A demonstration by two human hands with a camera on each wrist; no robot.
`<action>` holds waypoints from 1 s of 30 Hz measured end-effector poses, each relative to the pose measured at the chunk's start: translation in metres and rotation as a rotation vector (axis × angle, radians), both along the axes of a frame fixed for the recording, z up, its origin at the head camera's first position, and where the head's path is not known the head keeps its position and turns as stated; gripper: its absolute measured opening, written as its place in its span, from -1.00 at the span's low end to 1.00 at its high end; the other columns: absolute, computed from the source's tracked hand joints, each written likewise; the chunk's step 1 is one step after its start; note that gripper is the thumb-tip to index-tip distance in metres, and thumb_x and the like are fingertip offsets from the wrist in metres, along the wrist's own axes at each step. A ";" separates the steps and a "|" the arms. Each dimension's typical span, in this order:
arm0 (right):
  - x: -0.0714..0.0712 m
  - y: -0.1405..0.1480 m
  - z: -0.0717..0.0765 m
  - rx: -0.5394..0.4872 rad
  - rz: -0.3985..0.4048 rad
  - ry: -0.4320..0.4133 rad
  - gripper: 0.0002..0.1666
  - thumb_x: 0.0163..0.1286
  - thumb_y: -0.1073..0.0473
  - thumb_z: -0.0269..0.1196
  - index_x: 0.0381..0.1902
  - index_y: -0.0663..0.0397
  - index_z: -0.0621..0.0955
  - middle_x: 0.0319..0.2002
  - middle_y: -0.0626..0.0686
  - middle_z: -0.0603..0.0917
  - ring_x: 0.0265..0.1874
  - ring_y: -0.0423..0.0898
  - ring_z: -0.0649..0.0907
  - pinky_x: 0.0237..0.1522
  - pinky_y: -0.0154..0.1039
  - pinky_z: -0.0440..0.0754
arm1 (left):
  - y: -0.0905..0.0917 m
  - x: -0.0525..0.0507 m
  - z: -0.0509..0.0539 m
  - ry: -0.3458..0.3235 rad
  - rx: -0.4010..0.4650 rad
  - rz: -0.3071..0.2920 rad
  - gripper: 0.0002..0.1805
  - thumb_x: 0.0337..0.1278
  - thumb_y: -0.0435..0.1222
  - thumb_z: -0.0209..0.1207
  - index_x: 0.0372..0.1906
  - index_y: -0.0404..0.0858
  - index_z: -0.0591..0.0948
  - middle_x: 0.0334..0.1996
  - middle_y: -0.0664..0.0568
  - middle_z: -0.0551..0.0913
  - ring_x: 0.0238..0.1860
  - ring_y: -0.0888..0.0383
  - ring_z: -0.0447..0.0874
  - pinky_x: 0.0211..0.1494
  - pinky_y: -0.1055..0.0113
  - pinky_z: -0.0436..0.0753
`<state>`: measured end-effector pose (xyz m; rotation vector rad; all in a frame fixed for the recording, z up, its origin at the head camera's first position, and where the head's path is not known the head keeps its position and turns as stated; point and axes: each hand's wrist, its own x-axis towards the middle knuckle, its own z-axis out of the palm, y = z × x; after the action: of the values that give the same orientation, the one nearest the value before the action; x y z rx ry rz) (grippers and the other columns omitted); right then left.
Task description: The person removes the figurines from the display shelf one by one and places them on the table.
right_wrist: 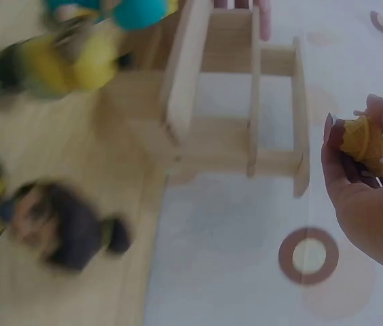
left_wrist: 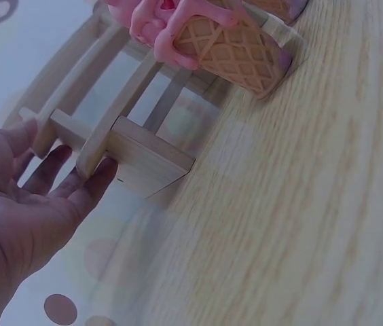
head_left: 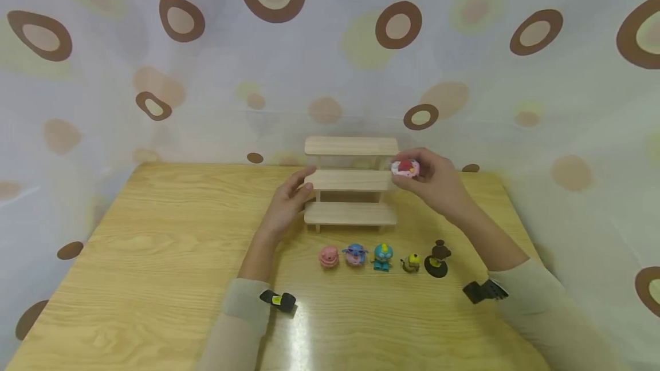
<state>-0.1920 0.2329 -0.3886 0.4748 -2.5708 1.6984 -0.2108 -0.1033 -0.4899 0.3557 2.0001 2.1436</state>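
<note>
A three-tier wooden display shelf stands at the back of the table. My left hand pinches the left end of its middle board, and its fingertips also touch the lower board in the left wrist view. Off the shelf's right side, my right hand holds a small toy figure, pink and white with a red patch. Its yellow-orange side shows in the right wrist view. No figures stand on the boards.
In front of the shelf stand a pink figure with a waffle-cone body, a blue figure with sunglasses, a teal figure, a small yellow-topped figure and a dark brown figure on a black base. A patterned curtain hangs behind.
</note>
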 end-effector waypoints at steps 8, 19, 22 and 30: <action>0.047 0.062 -0.024 0.046 -0.042 -0.029 -0.54 0.46 0.25 0.43 0.26 0.15 0.61 0.05 0.05 0.69 -0.23 -0.17 0.71 -0.27 -0.35 0.72 | -0.002 -0.001 0.001 -0.002 0.017 -0.003 -0.46 0.64 -0.10 0.10 0.58 -0.02 0.40 0.69 -0.11 0.08 0.62 -0.20 0.18 0.52 -0.15 0.41; 0.087 0.115 -0.063 0.030 -0.052 -0.100 -0.50 0.44 0.36 0.41 0.29 0.24 0.56 0.12 0.11 0.71 -0.15 -0.16 0.75 -0.22 -0.36 0.75 | -0.010 -0.001 0.000 0.001 -0.010 0.010 -0.45 0.63 -0.04 0.09 0.58 0.06 0.39 0.71 -0.08 0.02 0.66 -0.22 0.06 0.54 -0.25 0.32; 0.098 0.120 -0.077 0.033 -0.041 -0.128 -0.46 0.42 0.40 0.41 0.31 0.24 0.55 0.12 0.07 0.71 -0.13 -0.19 0.77 -0.20 -0.34 0.77 | -0.011 -0.002 0.002 -0.005 0.014 0.001 -0.45 0.64 -0.07 0.10 0.59 0.04 0.39 0.69 -0.06 0.09 0.63 -0.18 0.15 0.54 -0.20 0.37; 0.108 0.122 -0.104 0.003 0.055 -0.114 -0.47 0.34 0.48 0.43 0.24 0.31 0.56 0.10 0.35 0.65 -0.12 -0.18 0.75 -0.17 -0.31 0.78 | -0.013 -0.003 0.002 -0.006 0.018 0.005 -0.46 0.65 -0.09 0.09 0.59 0.04 0.39 0.71 -0.07 0.01 0.66 -0.20 0.04 0.53 -0.21 0.37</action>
<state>-0.0843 0.3553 -0.4921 0.4665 -2.6628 1.7905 -0.2134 -0.1162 -0.4884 0.3470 1.9825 2.1645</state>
